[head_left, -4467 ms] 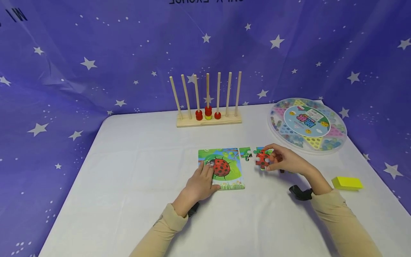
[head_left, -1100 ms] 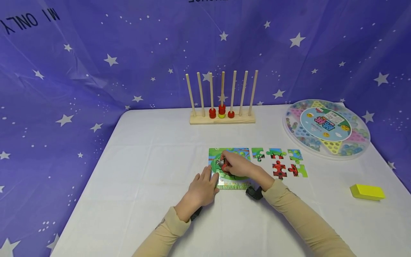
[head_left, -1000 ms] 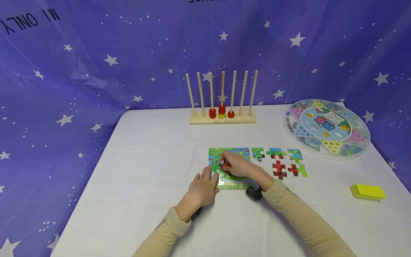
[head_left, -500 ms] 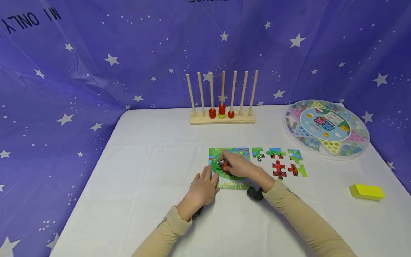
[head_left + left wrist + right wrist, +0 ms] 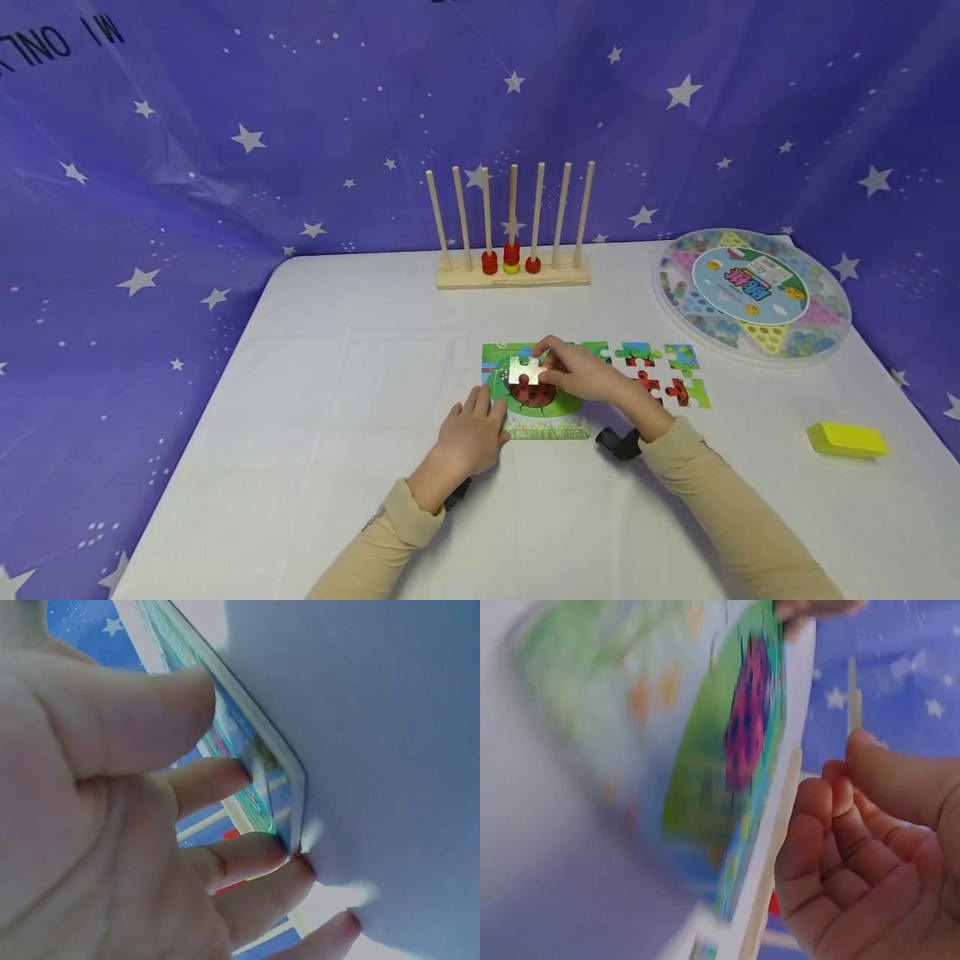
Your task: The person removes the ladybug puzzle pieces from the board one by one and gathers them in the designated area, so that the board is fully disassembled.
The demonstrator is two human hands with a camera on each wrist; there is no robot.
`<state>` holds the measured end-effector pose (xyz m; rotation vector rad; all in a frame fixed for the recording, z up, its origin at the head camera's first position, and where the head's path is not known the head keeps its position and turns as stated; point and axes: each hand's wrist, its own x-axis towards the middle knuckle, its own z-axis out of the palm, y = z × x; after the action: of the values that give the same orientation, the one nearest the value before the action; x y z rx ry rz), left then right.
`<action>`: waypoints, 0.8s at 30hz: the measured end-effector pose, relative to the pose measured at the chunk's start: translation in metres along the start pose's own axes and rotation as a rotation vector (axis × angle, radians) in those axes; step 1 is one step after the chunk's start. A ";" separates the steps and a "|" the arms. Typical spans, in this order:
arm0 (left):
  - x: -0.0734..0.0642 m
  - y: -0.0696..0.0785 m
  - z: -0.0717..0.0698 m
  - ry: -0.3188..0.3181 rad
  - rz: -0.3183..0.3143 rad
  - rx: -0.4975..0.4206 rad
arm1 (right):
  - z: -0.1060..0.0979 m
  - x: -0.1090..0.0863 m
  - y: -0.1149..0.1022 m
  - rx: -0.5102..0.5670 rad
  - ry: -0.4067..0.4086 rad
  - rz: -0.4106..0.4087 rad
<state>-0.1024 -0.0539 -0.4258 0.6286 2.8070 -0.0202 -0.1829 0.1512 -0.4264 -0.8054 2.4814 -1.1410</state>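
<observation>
A ladybug jigsaw board (image 5: 547,429) lies flat mid-table. My right hand (image 5: 581,372) pinches a jigsaw piece (image 5: 524,371) between thumb and fingers above the board's ladybug picture; its face looks pale and shiny. In the right wrist view that piece (image 5: 853,701) shows edge-on at the thumb tip, apart from the board. My left hand (image 5: 468,433) lies at the board's left edge, fingers fairly straight. The left wrist view has its fingertips (image 5: 274,847) at the board's corner. Several loose jigsaw pieces (image 5: 637,355) lie right of the board, some partly hidden by my right hand.
Behind the board stands a wooden peg rack (image 5: 513,279) with a few red and yellow rings. A round clear game box (image 5: 750,287) with marbles lies at the back right, and a yellow block (image 5: 847,440) sits nearer on the right.
My right hand went from the loose pieces to the board, stayed low over the ladybug, and now has lifted a piece there. My left hand has drawn back from the board's picture to its edge.
</observation>
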 end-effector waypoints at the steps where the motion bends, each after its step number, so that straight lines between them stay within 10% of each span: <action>1: 0.000 0.000 0.000 -0.002 -0.002 -0.001 | -0.005 -0.004 0.003 0.021 0.006 0.000; 13: 0.004 -0.001 0.004 0.032 0.000 0.007 | -0.048 -0.066 0.046 0.016 0.043 0.125; 24: 0.003 -0.005 0.011 0.106 0.030 -0.028 | -0.038 -0.072 0.056 -0.060 0.012 0.094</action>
<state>-0.1041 -0.0580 -0.4368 0.6841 2.8930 0.0601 -0.1637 0.2471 -0.4425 -0.6917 2.5456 -1.0465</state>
